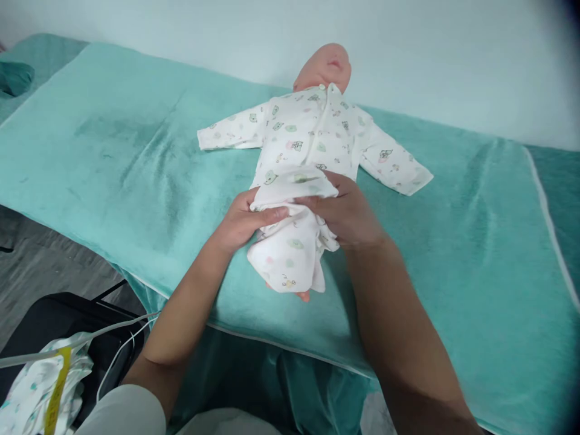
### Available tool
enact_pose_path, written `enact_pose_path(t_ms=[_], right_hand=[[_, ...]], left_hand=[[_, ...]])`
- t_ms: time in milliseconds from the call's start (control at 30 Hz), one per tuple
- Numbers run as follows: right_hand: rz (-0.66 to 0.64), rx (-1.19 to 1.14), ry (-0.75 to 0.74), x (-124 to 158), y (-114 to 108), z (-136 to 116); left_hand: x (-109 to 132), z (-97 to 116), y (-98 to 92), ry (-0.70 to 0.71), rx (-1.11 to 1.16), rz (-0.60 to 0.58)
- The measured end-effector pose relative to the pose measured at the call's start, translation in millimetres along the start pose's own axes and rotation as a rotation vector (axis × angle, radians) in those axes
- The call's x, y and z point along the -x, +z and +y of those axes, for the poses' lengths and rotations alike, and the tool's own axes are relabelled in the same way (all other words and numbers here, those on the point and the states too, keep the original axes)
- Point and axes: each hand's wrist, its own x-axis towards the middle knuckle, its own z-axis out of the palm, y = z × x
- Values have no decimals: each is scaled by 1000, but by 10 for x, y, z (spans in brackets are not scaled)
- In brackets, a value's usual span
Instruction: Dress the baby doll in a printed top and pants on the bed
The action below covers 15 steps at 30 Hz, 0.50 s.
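Note:
A baby doll (324, 66) lies on its back, head away from me. It wears a white printed baby outfit (294, 145) with small animal pictures, its long sleeves spread to both sides. My left hand (247, 219) grips bunched cloth at the doll's waist, thumb on top. On the other side my right hand (347, 208) is closed on the same fabric, fingers partly tucked beneath a fold. Below my hands the lower cloth covers the legs, and a bit of a doll's foot (303, 296) shows under the hem.
A green cloth (136, 151) covers the table, against a pale wall (203, 36). At lower left a black chair (67, 308) holds patterned fabric (31, 386) with a yellow tape strip (57, 393). Pale cables (113, 326) run past my left forearm.

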Motion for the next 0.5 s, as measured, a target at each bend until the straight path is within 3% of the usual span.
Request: enact_pose_path(t_ms=[133, 200, 367, 500], right_hand=[[-266, 164, 59, 30, -67, -125], [-310, 225, 85, 41, -90, -158], [-245, 75, 21, 38, -71, -77], [-75, -111, -17, 21, -22, 4]], left_hand=[[-31, -94, -33, 55, 38, 118], [-39, -107, -38, 67, 37, 139], [-20, -48, -5, 48, 17, 149], [-19, -4, -27, -13, -51, 74]])
